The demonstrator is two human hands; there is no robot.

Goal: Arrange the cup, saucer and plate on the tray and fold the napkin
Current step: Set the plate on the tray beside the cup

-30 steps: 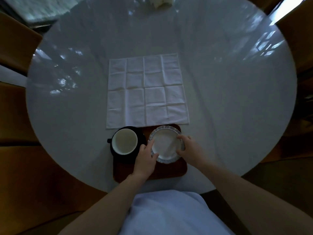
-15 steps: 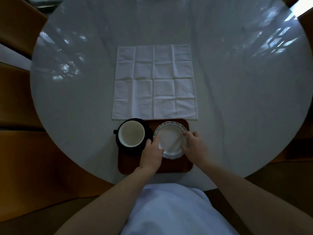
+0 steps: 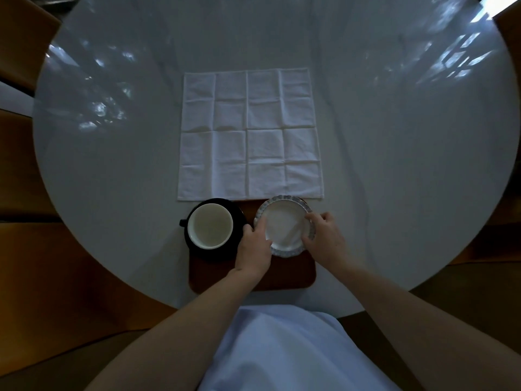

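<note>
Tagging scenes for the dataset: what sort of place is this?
Likely a home or café dining area: a round white table, wooden chairs around it, and a tray with cup and plate beside a cloth napkin.

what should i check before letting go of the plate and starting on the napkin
1. Plate on the tray: ok, it sits at the tray's far right.
2. Both hands on the plate's rim: ok, left hand on its left edge, right hand on its right.
3. Plate flat, not tilted: cannot tell from this angle.
4. Cup on its saucer: ok, cup sits inside the dark saucer.
5. Saucer fully on the tray: not ok, its left side overhangs the tray's edge.
6. Napkin ready to fold: ok, spread open and flat on the table, nothing on it.
</note>
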